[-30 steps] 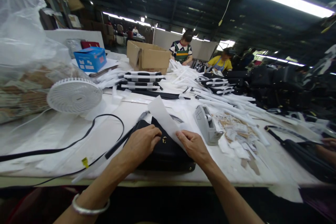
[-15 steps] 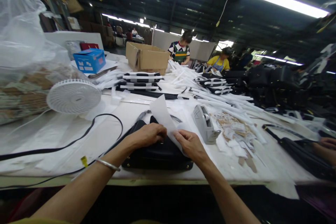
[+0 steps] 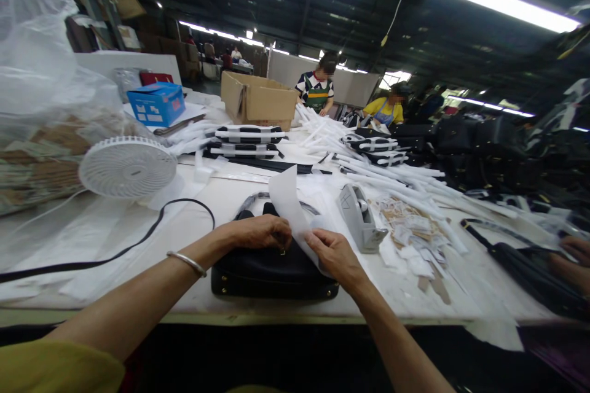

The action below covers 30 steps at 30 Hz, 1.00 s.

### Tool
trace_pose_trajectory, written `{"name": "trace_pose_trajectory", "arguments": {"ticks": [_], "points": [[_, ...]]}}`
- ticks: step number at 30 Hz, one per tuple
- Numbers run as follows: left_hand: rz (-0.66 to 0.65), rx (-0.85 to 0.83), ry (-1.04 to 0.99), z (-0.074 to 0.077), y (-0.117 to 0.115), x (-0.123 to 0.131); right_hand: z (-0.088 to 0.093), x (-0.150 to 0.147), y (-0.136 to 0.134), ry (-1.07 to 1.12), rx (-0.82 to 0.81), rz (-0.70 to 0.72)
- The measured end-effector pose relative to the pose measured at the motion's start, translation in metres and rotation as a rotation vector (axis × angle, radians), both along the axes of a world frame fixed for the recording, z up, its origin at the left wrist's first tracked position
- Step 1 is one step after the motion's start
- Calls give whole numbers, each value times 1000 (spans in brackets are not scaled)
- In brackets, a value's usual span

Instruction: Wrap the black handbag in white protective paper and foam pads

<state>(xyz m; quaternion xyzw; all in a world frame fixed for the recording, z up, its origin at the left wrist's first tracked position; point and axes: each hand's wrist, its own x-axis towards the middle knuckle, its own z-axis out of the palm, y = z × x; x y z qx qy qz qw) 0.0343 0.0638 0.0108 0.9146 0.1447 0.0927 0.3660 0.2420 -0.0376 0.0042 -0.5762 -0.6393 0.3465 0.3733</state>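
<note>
A black handbag (image 3: 267, 279) lies on the table before me, its small gold studs facing me. Its handle (image 3: 258, 198), wrapped in clear film, arches at the far side. My left hand (image 3: 263, 232) rests over the bag's upper part with fingers curled in a pinch beside a small metal fitting (image 3: 283, 252). What those fingertips hold is hidden. Between finger and thumb, my right hand (image 3: 335, 253) grips a thin white sheet (image 3: 286, 193), which stands up from the bag and bends over it.
Right of the bag stands a grey tape dispenser (image 3: 362, 221) beside scattered paper packets (image 3: 410, 227). A white fan (image 3: 128, 169) and black strap (image 3: 138, 249) lie left. Behind are wrapped handles (image 3: 249, 135) and a cardboard box (image 3: 258, 101). A co-worker's hand (image 3: 571, 264) is far right.
My left elbow has swung outward and the sleeve shows more. The left fingers have shifted slightly on the bag. The white sheet's top leans a little further right; my right hand stays nearly still.
</note>
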Motion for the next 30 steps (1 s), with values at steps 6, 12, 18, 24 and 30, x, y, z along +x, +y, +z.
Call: {"name": "trace_pose_trajectory", "arguments": {"ticks": [6,12,18,24,30], "points": [[254,220,-111,33,-36,-17,2,-6,-6,-113,88,86],[266,807,-134,39,-69,-19,-3,-18,-10,-466,208,211],[386,897,257,-4,-73,-35,-1,-17,-14,-552,154,248],[381,1086,104,-9,-95,-48,11,-12,-10,-475,58,290],[370,1131,-114,-8,-99,-57,23,-16,-7,-431,-32,344]]}}
